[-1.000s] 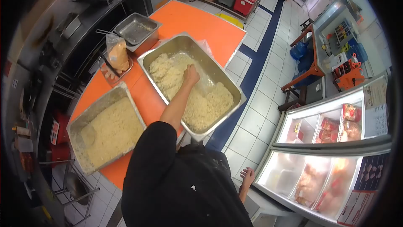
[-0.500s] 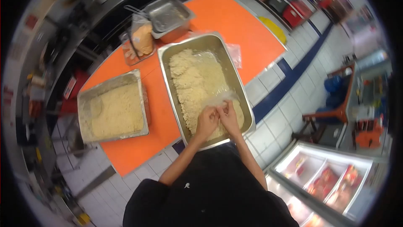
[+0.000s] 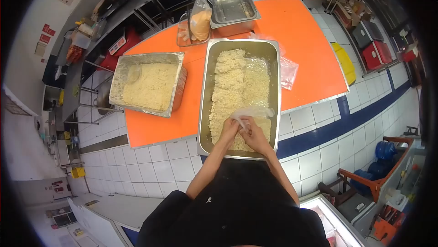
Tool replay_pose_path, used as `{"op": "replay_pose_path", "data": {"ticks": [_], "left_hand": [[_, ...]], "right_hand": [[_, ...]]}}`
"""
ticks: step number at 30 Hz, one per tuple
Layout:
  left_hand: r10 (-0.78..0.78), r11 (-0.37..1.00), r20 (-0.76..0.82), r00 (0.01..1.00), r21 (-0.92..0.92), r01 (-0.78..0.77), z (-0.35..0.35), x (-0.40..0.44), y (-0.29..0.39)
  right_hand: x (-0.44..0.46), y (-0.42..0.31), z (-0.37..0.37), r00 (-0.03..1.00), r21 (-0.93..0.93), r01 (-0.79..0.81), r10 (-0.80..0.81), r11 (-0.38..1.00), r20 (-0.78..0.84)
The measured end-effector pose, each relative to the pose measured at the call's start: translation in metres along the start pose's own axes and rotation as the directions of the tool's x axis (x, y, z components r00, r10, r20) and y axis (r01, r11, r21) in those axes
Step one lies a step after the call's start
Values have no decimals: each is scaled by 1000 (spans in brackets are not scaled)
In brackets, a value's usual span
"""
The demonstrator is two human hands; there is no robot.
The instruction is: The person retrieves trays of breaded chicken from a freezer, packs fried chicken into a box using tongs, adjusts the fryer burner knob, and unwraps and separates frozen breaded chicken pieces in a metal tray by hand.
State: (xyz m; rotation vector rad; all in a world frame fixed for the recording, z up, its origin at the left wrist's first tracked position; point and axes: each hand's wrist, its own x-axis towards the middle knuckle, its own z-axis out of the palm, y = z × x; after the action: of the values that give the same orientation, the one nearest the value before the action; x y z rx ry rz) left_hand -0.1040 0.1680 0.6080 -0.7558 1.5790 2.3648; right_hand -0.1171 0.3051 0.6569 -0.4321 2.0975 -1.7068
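My left hand (image 3: 229,131) and my right hand (image 3: 254,136) are close together over the near end of a deep steel tray (image 3: 205,91). Between them, my closed fingers pinch a thin clear plastic bag (image 3: 259,112); its loose end spreads to the right. Whether it is a bag or a disposable glove is hard to tell. Below lies a pale, crumbly, wet-looking mixture (image 3: 230,89), heaped on the tray's left side. Cloudy liquid with bits (image 3: 258,80) shows on the right side.
A second metal tray (image 3: 179,78) holds dry pale crumbs with a round bowl (image 3: 134,74) in them. Behind stand a bag of orange powder (image 3: 200,24), a small glass dish (image 3: 183,40) and another steel pan (image 3: 234,5). Clear plastic (image 3: 288,72) lies on the orange table (image 3: 315,60).
My view has turned, so the table and trays appear shifted to the right and rotated. Both hands stay together over the tray, still working the plastic, which now sits more clearly between the fingers.
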Motion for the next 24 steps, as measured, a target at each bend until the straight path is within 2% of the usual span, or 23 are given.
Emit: {"op": "replay_pose_path", "data": {"ticks": [1,2,4,5,7,8,10,11,13,14,16,17,19,20,21,22,23,24], "left_hand": [[18,996,-47,999,-90,-22,7,0,5],[26,996,-53,998,-90,-31,12,-2,14],[21,993,-21,1000,-113,-23,22,-3,26],[28,992,-27,999,-125,-31,21,1,26],[-79,996,178,981,-27,85,12,9,27],[-71,996,173,982,-34,78,17,4,38],[-13,996,14,1000,-86,15,29,-6,56],[-7,996,12,1000,-94,8,25,-5,57],[-53,998,101,993,-22,56,12,1,47],[-63,998,126,990,-3,64,5,6,38],[104,994,128,986,24,-108,-12,27,3],[125,992,88,988,10,-126,-13,31,-2],[38,975,4,999,218,-38,-18,35,-6],[94,932,85,992,344,-117,-22,25,-2],[138,866,176,975,457,-205,-21,18,3],[154,869,164,974,447,-213,-20,11,8],[129,688,267,955,669,-280,-20,2,11],[68,449,353,933,824,-345,-19,-7,13]], "right_hand": [[3,3,-1,999,0,-38,38,999,-11],[7,2,1,1000,1,-30,30,1000,-6],[13,0,2,988,-75,-27,15,997,-154],[15,-2,5,990,-83,-22,10,996,-142],[19,-6,14,977,-134,10,-38,991,-211],[20,-11,16,978,-138,16,-44,990,-202],[20,-20,20,969,-178,17,-60,984,-240],[20,-19,23,970,-185,23,-67,983,-233],[19,-12,28,925,-166,-63,-5,984,-380],[20,-4,28,933,-177,-49,-18,983,-360],[23,14,29,921,-363,-45,-102,931,-375],[23,14,32,936,-365,-16,-115,931,-334],[18,6,40,906,-307,6,-135,952,-402],[16,2,45,915,-310,23,-145,951,-377],[17,-2,47,884,-192,10,-98,981,-457],[21,-7,48,846,-71,3,-40,997,-531],[26,-11,47,854,-81,9,-49,997,-519],[31,-14,45,872,-110,-37,-22,993,-489]]}}
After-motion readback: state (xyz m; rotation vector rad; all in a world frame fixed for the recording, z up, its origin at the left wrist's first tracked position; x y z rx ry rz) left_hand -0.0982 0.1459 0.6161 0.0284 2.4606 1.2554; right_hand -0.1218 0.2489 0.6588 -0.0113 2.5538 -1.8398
